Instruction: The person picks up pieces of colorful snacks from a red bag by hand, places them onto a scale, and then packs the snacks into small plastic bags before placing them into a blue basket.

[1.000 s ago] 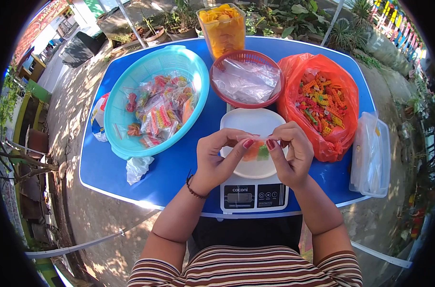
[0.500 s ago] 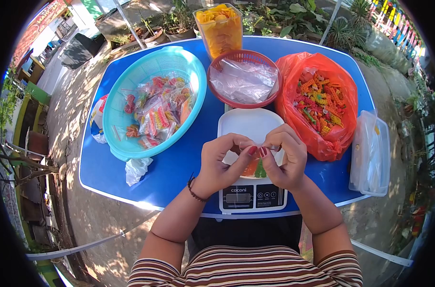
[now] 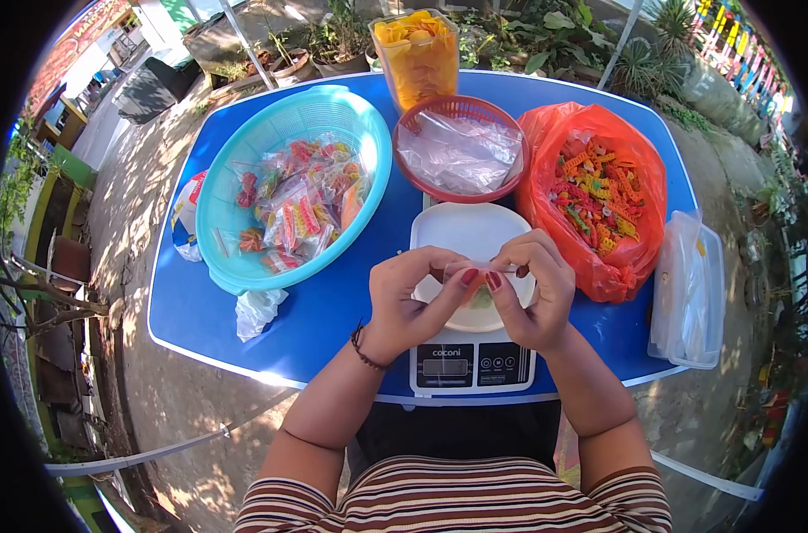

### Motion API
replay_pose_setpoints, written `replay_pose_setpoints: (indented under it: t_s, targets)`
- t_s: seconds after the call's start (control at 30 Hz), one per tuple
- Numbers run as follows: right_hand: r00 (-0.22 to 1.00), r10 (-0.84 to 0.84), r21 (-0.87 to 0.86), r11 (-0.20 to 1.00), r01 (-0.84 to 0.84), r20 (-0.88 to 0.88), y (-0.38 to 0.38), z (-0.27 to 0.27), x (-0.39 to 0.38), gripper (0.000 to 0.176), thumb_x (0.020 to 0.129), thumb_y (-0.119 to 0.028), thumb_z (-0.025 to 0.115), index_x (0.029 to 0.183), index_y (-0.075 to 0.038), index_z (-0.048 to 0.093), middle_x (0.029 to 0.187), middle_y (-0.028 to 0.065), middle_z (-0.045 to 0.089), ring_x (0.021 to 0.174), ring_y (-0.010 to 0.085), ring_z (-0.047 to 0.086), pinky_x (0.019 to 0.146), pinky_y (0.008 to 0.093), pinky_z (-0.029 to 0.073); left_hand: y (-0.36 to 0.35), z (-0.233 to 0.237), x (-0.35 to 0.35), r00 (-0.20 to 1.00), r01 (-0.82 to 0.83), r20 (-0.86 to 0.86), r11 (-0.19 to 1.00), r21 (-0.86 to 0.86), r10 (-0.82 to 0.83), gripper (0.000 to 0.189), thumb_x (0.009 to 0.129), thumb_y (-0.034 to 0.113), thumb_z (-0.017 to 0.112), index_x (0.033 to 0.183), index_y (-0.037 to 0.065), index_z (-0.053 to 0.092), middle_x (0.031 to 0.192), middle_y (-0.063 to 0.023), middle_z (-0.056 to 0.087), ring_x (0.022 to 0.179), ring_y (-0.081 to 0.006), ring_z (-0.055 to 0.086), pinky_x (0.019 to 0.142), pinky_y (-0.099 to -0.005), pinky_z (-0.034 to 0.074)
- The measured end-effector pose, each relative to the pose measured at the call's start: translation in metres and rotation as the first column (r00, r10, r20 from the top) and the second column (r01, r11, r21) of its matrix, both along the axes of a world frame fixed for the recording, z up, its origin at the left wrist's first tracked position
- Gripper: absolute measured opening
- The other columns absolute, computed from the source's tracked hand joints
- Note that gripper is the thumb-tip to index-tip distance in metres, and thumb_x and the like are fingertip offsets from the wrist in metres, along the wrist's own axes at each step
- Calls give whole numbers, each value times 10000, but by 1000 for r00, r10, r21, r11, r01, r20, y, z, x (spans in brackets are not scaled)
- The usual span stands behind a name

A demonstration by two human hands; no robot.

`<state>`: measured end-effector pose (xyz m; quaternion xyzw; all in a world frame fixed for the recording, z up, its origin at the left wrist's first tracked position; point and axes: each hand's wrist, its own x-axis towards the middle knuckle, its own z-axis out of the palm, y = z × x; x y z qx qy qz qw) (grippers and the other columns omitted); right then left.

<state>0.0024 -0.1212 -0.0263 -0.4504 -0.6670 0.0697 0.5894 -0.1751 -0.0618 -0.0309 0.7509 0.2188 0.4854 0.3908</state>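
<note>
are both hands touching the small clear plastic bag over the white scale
Touching. The head view shows the left hand and the right hand each pinching the top edge of the small clear plastic bag between thumb and fingertips.

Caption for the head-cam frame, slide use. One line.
Left hand and right hand pinch a small clear bag over the kitchen scale, teal basket of packed bags alongside.

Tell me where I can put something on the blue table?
Biggest bare patch: the near-left table, between the teal basket and the scale. A smaller one: between scale and clear box. The far side is crowded: jar, red basket, red bag. The left hand and right hand pinch a small bag over it.
</note>
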Motion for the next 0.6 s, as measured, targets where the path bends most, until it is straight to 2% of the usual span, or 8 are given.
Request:
replay_pose_setpoints:
  t_s: [0.1, 0.17, 0.27, 0.3, 0.4, 0.53, 0.6]
  targets:
    - [997, 48, -58, 997, -51, -58, -1, 1, 3, 66, 884, -57, 677, 867, -3, 643, 814, 73, 642, 672, 134, 552, 589, 260, 423, 3, 0, -1, 999, 32, 40, 995, -91, -29, 119, 890, 78, 732, 961, -16, 716, 874, -80, 753, 768, -111, 694, 719, -245, 536]
    - [984, 109, -107, 986, -124, -141, -2, -5, 4, 96, 965, -79, 647, 955, 15, 633, 851, 69, 634, 711, 75, 526, 601, 229, 404, 8, -7, -3, 998, 63, 27, 996, -66, -62, 170, 894, 71, 716, 1034, -23, 698, 901, -82, 751, 768, -99, 686, 710, -245, 534]
    - [857, 108, -215, 945, -246, -504, -2, -9, -1, 88, 1012, -79, 616, 996, 8, 619, 803, 21, 634, 626, 26, 524, 559, 176, 401, 16, -8, -3, 986, 162, 46, 984, -72, -159, 294, 868, 72, 728, 1143, -15, 668, 942, -89, 746, 738, -100, 697, 674, -236, 533]
    - [829, 106, -236, 932, -276, -550, 1, -12, 2, 125, 1035, -110, 596, 1061, 12, 598, 797, 3, 618, 631, 25, 534, 563, 180, 422, 17, -7, -2, 978, 203, 60, 976, -80, -199, 345, 854, 74, 738, 1179, -10, 658, 956, -92, 744, 723, -104, 704, 659, -232, 534]
    - [805, 76, -255, 927, -275, -589, 8, -15, 4, 119, 1026, -100, 605, 1053, 15, 605, 806, 16, 618, 637, 40, 556, 576, 185, 448, 15, -9, -4, 981, 193, 10, 960, -203, -195, 334, 885, 21, 669, 1211, -26, 619, 979, -81, 727, 763, -68, 667, 674, -216, 515]
    - [809, 117, -270, 907, -323, -577, 11, -2, 1, 153, 1008, -78, 623, 1112, 30, 592, 849, 47, 636, 654, 63, 589, 592, 200, 477, 18, -9, -2, 990, 131, 83, 945, -299, -111, 383, 913, 26, 700, 1271, -24, 572, 964, -72, 713, 781, -63, 660, 673, -202, 511]
    - [813, 132, -270, 903, -334, -566, 12, 6, -2, 184, 997, -62, 632, 1143, 37, 581, 870, 61, 645, 662, 74, 600, 599, 209, 488, 19, -6, -8, 992, 123, 54, 948, -292, -112, 418, 919, 29, 706, 1302, -19, 546, 999, -83, 711, 801, -73, 668, 685, -206, 521]
